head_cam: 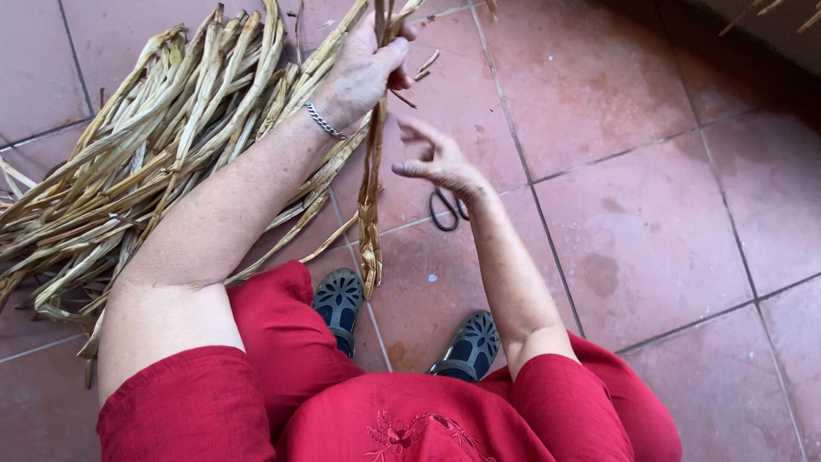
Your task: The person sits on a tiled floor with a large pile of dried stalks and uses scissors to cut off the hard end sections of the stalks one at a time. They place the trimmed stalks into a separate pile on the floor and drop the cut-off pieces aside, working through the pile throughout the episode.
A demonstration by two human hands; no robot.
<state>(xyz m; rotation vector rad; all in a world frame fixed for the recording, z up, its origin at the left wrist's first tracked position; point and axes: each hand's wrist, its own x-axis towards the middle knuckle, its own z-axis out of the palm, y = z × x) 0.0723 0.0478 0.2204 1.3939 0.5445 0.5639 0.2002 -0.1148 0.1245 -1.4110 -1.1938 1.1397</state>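
Note:
My left hand (363, 73) grips the upper part of a braided strip of dried plant leaves (370, 218) that hangs down toward my feet. It wears a silver bracelet at the wrist. My right hand (438, 160) hovers just right of the braid with its fingers spread, holding nothing. Loose leaf ends rise past the top edge above my left hand.
A big pile of dried leaves (145, 145) lies on the terracotta tile floor (650, 214) at the left. Black-handled scissors (445, 208) lie on the tiles under my right hand. My dark shoes (339, 301) and red clothing (385, 411) fill the bottom.

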